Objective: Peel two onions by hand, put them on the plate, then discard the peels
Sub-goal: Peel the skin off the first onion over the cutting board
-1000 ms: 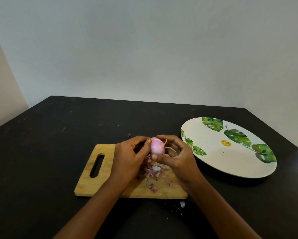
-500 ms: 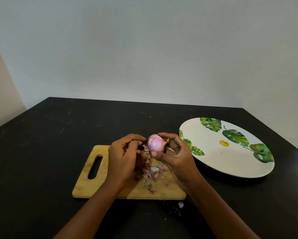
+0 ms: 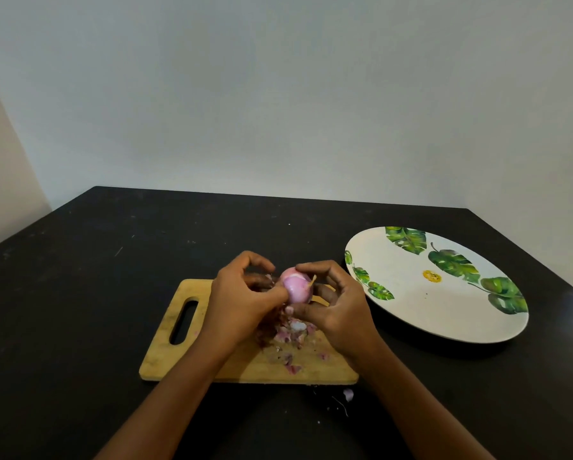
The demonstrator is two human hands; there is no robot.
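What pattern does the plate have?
Green leaves on white, on the plate; head view.

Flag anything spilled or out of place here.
A few peel scraps lie off the cutting board, on the black table by its near edge; the main peel pile sits on the board.

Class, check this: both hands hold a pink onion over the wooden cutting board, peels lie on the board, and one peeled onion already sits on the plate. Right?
The head view shows no onion on the plate, only its printed pattern. The left hand and right hand do hold the onion over the cutting board, with peels on it.
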